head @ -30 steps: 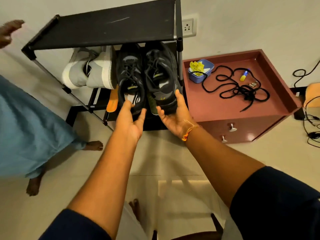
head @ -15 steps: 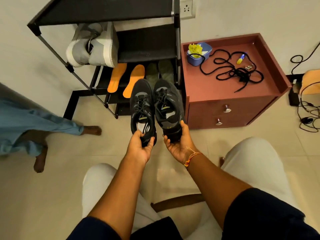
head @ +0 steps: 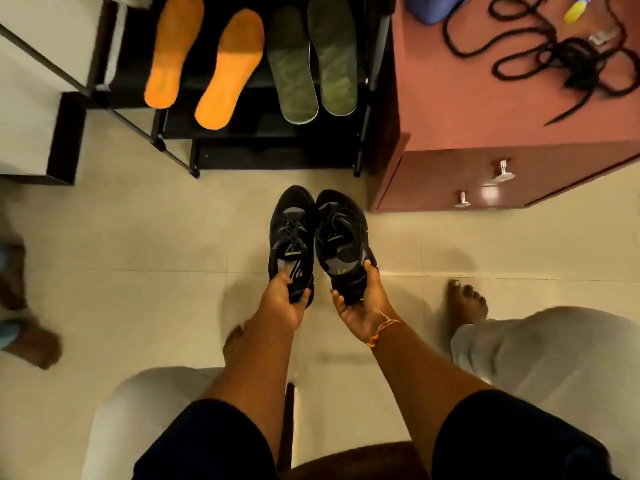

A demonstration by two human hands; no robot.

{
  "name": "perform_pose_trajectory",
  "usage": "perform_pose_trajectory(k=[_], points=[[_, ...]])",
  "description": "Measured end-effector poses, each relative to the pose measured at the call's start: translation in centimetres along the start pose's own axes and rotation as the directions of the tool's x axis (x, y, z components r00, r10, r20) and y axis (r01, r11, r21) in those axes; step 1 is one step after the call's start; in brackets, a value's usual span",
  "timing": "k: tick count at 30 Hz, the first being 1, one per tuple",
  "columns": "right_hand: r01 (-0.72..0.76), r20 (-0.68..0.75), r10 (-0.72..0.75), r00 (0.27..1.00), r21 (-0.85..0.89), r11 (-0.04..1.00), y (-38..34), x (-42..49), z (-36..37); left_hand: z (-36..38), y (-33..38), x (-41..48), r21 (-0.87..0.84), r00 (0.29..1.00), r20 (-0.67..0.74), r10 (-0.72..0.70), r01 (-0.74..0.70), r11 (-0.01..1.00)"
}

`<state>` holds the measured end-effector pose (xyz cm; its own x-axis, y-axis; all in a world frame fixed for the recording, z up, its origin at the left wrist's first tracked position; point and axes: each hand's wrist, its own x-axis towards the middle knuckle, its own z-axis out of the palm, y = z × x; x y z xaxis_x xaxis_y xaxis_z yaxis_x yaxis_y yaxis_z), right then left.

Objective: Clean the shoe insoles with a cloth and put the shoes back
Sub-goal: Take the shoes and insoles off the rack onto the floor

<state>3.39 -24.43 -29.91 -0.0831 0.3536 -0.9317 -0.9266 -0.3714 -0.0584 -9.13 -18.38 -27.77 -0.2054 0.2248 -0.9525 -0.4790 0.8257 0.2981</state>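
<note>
I hold a pair of black sneakers low over the tiled floor, toes pointing away from me. My left hand (head: 282, 301) grips the heel of the left sneaker (head: 290, 237). My right hand (head: 360, 299) grips the heel of the right sneaker (head: 341, 237). On the lower shelf of the black shoe rack (head: 263, 147) lie two orange insoles (head: 204, 64) and two green insoles (head: 311, 60), side by side. No cloth shows clearly in view.
A reddish cabinet (head: 485, 116) with two drawer knobs stands right of the rack; black laces (head: 561, 53) and a blue container (head: 433, 6) lie on top. Another person's bare feet (head: 24, 327) are at the left edge. My own foot (head: 465, 303) rests on the floor at the right.
Both hands pulled the black sneakers off the rack's middle shelf and lowered them toward the floor. My view dropped down as I sat lower.
</note>
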Motion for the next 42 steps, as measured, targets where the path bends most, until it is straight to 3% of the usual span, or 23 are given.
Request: perform_pose_trajectory(k=[5,10,16,21,30,37,42], points=[[-0.008,0.024,0.008,1.000,0.012,1.000,-1.5,7.4,-0.8,1.0,-0.3,7.4,0.005,0.999,0.009,-0.031,0.031,0.999],[-0.007,0.059,0.006,0.998,0.009,1.000,-2.9,12.8,-1.5,2.5,-0.1,12.5,-0.027,0.997,0.075,0.023,-0.021,0.999],[0.002,0.023,-0.003,1.000,0.024,1.000,-4.0,16.4,-2.2,4.0,0.6,16.0,0.001,0.997,0.075,0.016,-0.016,1.000],[0.079,-0.037,-0.076,0.996,0.103,0.992,-4.1,18.7,-3.6,4.6,0.4,19.1,-0.040,0.998,0.060,-0.022,0.024,0.999],[0.104,-0.065,-0.099,0.993,0.085,0.991,-4.9,20.8,-5.3,3.3,-1.1,20.0,-0.149,0.997,0.076,-0.004,0.015,0.989],[0.069,-0.171,-0.094,0.981,-0.145,0.987,-4.8,16.9,-2.4,2.2,0.1,13.4,0.016,1.000,0.009,0.008,-0.008,1.000],[0.131,-0.204,-0.261,0.944,-0.492,0.860,-4.6,9.2,3.3,1.3,3.8,5.6,0.087,0.993,-0.003,0.121,-0.120,0.989]])
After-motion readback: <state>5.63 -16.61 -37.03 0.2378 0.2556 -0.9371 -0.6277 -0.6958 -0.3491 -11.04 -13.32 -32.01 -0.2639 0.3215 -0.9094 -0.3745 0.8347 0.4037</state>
